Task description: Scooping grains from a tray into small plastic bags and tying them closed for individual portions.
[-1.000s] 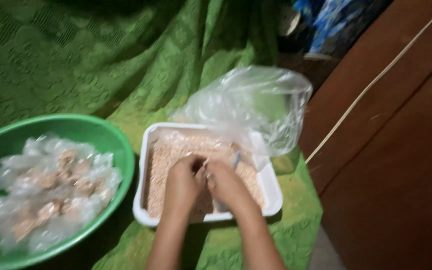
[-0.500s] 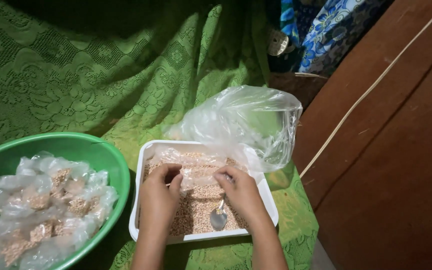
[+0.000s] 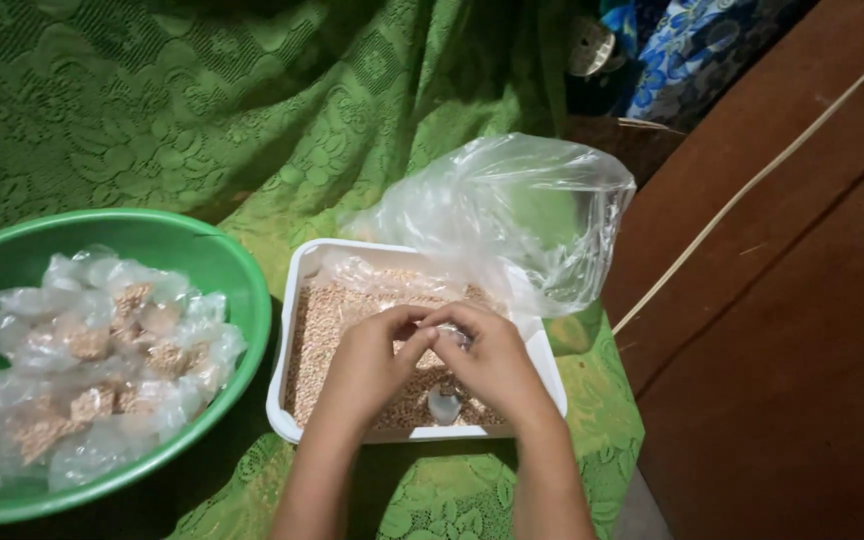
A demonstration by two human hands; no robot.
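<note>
A white rectangular tub (image 3: 292, 330) holds pale brown grain. Both hands hover over its middle. My left hand (image 3: 367, 365) and my right hand (image 3: 492, 360) meet fingertip to fingertip, pinching a small clear plastic bag (image 3: 452, 338) between them. A small scoop (image 3: 443, 404) lies in the grain just below the hands. A large clear plastic bag (image 3: 522, 215) stands open at the tub's far right corner.
A green round bowl (image 3: 232, 270) at the left is filled with several small tied clear bags of grain (image 3: 92, 360). Green patterned cloth (image 3: 252, 110) covers the surface and rises behind. Brown wooden floor (image 3: 802, 330) lies to the right.
The view has dropped and steadied. My hands have come together over the tub's middle, and the scoop now lies loose in the grain.
</note>
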